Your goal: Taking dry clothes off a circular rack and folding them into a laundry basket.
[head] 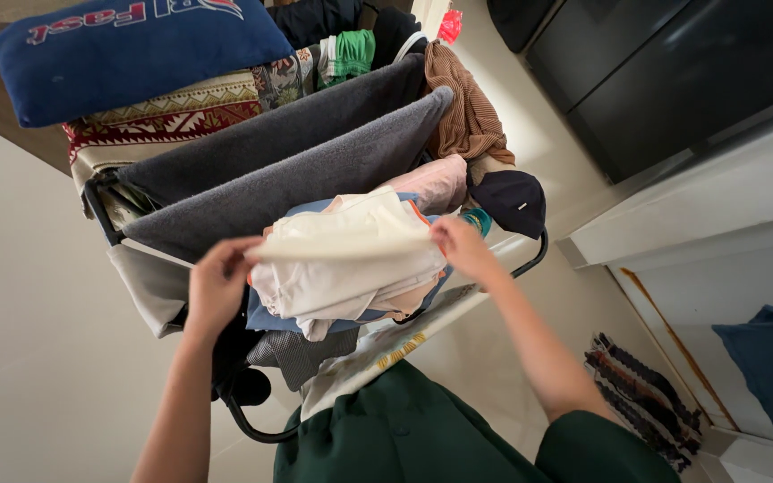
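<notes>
Cream cloth [351, 241], soft and crumpled, is stretched between two hands above a pile of clothes on the drying rack [530, 259]: the left hand [216, 286] has its fingers closed on one edge, and the right hand [462, 246] pinches the other. Two grey towels [315, 170] of thick rough fabric hang over the rack behind it. One blue pillow [127, 54] with red and white printed letters lies on top at the far end.

Dark screen [673, 63], upper right
</notes>
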